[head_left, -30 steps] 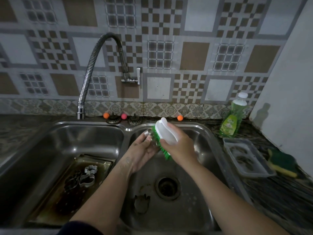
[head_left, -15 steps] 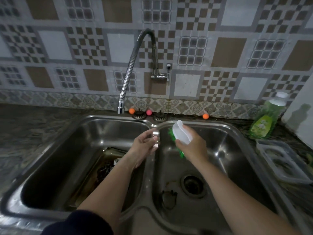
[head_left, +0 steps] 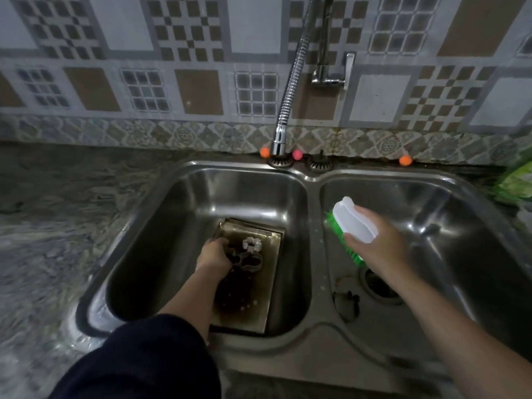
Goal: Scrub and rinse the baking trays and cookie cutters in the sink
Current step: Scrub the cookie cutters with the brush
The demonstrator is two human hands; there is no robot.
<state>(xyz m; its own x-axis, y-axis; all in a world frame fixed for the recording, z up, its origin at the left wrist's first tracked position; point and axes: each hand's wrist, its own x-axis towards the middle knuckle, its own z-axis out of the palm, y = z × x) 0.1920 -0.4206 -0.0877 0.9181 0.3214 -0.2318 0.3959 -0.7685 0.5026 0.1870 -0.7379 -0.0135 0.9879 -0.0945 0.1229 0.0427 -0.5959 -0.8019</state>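
Note:
A stained baking tray [head_left: 259,309] lies in the left basin with several cookie cutters on it, among them a white flower cutter [head_left: 252,244] and a dark metal cutter [head_left: 251,262]. My left hand [head_left: 214,254] reaches down onto the tray, its fingers curled round a dark cookie cutter [head_left: 232,250] at the tray's far left; the fingertips are hidden. Over the right basin, my right hand [head_left: 374,249] grips a white scrub brush [head_left: 353,220] with green bristles. Another cutter [head_left: 347,305] lies on the right basin's floor beside the drain [head_left: 377,285].
The double steel sink [head_left: 313,180] sits in a dark stone counter [head_left: 57,226]. A flexible tap hose [head_left: 290,82] hangs over the left basin's back edge, with no water running. A green soap bottle [head_left: 515,182] shows at the right edge.
My left hand dropped from beside the brush over the divider into the left basin onto the tray. My right hand still holds the brush over the right basin. The view swung left.

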